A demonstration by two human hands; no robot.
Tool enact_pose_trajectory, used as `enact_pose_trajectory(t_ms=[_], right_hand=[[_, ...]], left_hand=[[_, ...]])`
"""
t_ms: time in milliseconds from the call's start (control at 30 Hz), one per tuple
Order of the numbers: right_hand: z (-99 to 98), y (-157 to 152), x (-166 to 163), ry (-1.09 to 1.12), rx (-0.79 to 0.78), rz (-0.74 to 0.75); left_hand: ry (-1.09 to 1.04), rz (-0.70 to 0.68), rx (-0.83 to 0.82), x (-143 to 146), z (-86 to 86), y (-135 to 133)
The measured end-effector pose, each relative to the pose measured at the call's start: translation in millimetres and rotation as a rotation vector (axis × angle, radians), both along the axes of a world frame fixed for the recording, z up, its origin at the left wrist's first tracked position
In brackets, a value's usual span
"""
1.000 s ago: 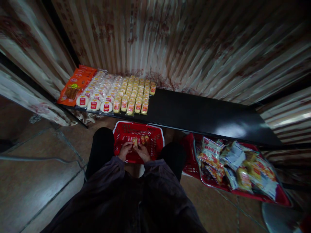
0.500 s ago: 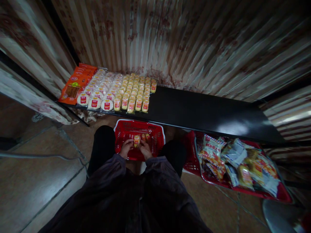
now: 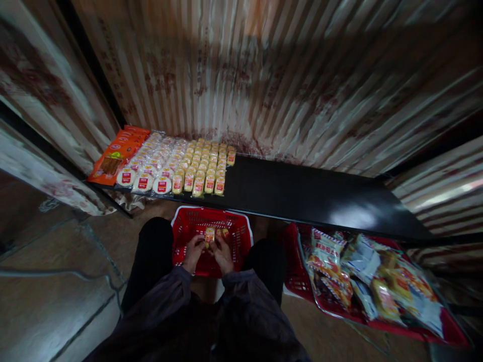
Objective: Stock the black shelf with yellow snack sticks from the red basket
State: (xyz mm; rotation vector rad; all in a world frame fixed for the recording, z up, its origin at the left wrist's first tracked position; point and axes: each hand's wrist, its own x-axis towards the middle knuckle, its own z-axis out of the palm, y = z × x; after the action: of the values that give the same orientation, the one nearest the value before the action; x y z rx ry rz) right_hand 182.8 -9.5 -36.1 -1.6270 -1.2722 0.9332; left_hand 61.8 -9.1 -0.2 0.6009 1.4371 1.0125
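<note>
A red plastic basket sits on the floor between my knees. My left hand and my right hand meet inside it, both closed on a small yellow snack packet. One or two more yellow packets lie in the basket just beyond my fingers. On the low black shelf ahead, rows of the same yellow packets stand lined up at its left end.
Left of the yellow rows lie round white packets and orange packs. A second red basket full of mixed snack bags sits on the floor at my right. A striped curtain hangs behind the shelf.
The view has tilted up, so shelf and basket sit lower in frame. My hands stay together in the basket on the yellow packet, raised slightly toward the far side.
</note>
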Motion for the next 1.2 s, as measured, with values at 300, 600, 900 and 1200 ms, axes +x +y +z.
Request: enact_pose_trajectory(t_ms=[300,600,900,1200], right_hand=[[25.4,7,12,-0.181,0.169,-0.081],[47.5,23,24,-0.165,0.323,-0.183],[88.6,60,45,-0.163,0.240,-0.172],[100.0,103,67,-0.135,0.186,-0.183]], left_hand=[[0.091,-0.039,0.280,20,25.8,16],[0.264,-0.101,0.433,42,46.0,39],[0.413,-0.110,0.546,65,66.9,78],[0.525,-0.216,0.541,82,98.2,110]])
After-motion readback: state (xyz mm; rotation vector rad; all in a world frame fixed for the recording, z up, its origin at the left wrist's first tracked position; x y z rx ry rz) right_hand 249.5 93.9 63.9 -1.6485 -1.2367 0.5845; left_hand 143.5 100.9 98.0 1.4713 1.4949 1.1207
